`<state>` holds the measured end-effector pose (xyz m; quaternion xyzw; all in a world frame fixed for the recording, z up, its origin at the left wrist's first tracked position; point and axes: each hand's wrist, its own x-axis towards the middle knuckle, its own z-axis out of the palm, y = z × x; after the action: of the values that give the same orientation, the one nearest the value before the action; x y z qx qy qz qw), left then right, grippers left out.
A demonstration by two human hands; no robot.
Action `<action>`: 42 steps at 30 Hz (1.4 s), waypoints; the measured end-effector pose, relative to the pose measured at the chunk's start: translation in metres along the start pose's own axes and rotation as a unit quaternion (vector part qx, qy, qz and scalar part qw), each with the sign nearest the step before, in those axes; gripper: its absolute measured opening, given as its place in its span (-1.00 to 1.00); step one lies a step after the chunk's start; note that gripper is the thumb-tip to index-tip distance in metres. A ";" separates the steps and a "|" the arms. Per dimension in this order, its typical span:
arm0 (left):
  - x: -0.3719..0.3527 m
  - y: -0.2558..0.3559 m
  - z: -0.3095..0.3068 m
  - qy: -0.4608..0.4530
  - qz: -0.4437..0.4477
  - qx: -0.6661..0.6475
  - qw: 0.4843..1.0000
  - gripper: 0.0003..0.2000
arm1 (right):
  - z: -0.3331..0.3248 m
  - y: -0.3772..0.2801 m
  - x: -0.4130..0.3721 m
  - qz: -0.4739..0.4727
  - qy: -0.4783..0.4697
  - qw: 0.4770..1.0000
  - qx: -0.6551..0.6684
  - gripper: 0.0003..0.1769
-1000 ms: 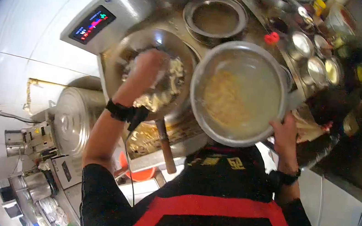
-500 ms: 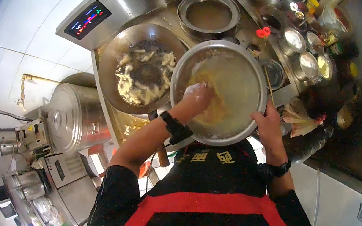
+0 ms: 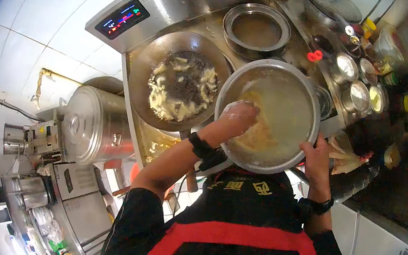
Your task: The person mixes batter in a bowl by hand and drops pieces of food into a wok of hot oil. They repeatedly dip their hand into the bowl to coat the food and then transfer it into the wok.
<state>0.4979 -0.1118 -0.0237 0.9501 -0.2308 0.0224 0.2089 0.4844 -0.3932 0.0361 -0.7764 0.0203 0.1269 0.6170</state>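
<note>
Fingers of the left hand (image 3: 239, 118) in the large bowl (image 3: 299, 78), right hand (image 3: 318, 156) on its rim

Curled and coated with something pale, the left hand's fingers reach down into the large bowl; their tips are out of sight, so whether they are grasping anything cannot be told. The right hand clasps the bowl's near right rim, thumb over the edge, the other fingers mostly hidden beneath. The bowl is at the near edge of the steel counter (image 3: 208, 26); it contains a cloudy, pale liquid (image 3: 290, 108) with yellowish pieces (image 3: 260, 135) gathered toward the near side, their outlines blurred.

Just beside it, at the counter's left edge, sits the wok (image 3: 142, 82); pale, ragged pieces (image 3: 170, 107) form a broken ring around dark, bubbling contents; its wooden handle (image 3: 192, 180) is partly covered by the left forearm. Beyond the bowl, a round basin (image 3: 230, 21) holds brownish liquid.

Along the counter's right side stand small open containers; one (image 3: 336, 73) has white contents, another (image 3: 347, 102) is also whitish, a third (image 3: 384, 103) yellow; the dark jars behind them are hard to make out. A clear-looking container (image 3: 328, 106) is partly hidden by the bowl; a tall lidded pot (image 3: 119, 139) stands left of the counter, its contents concealed.
</note>
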 end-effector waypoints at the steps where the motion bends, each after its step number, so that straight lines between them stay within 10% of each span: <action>1: 0.001 0.003 -0.011 -0.013 -0.023 -0.021 0.999 -0.90 | -0.001 0.000 0.001 0.000 -0.003 1.000 0.002 -0.57; 12: -0.038 -0.051 -0.122 0.192 -0.144 -0.087 0.967 -0.86 | -0.004 -0.002 -0.001 0.047 -0.012 0.998 0.026 -0.54; 22: -0.081 -0.149 -0.078 0.031 -0.403 0.012 0.915 -0.75 | -0.003 0.007 0.000 0.038 -0.020 0.996 0.073 -0.43; 25: -0.107 -0.188 -0.058 0.088 -0.242 0.140 0.956 -0.77 | -0.007 0.006 -0.003 0.043 -0.029 0.998 0.044 -0.45; 29: -0.102 -0.202 -0.081 0.061 -0.340 0.216 0.913 -0.81 | -0.006 -0.006 -0.007 0.023 -0.014 1.000 -0.008 -0.48; 31: -0.111 -0.223 -0.077 0.179 -0.156 0.333 0.912 -0.87 | -0.008 -0.007 -0.007 0.018 -0.006 0.999 -0.040 -0.49; 33: -0.069 -0.122 -0.116 0.103 -0.282 0.243 0.922 -0.87 | -0.007 -0.009 -0.007 0.051 -0.012 0.998 -0.038 -0.49; 35: -0.056 -0.084 -0.110 -0.049 -0.198 0.228 0.952 -0.87 | -0.005 -0.013 -0.007 0.027 -0.010 0.999 -0.021 -0.49; 39: -0.050 -0.016 -0.038 -0.037 0.015 0.066 0.997 -0.80 | 0.004 -0.018 -0.009 -0.015 -0.018 1.000 -0.013 -0.54; 42: -0.034 0.013 0.001 -0.118 -0.143 0.003 0.983 -0.81 | 0.009 -0.024 -0.012 0.036 -0.035 0.999 0.016 -0.56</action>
<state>0.4615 -0.1083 -0.0240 0.9699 -0.1151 -0.1191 0.1782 0.4755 -0.3802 0.0601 -0.7600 0.0285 0.1756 0.6251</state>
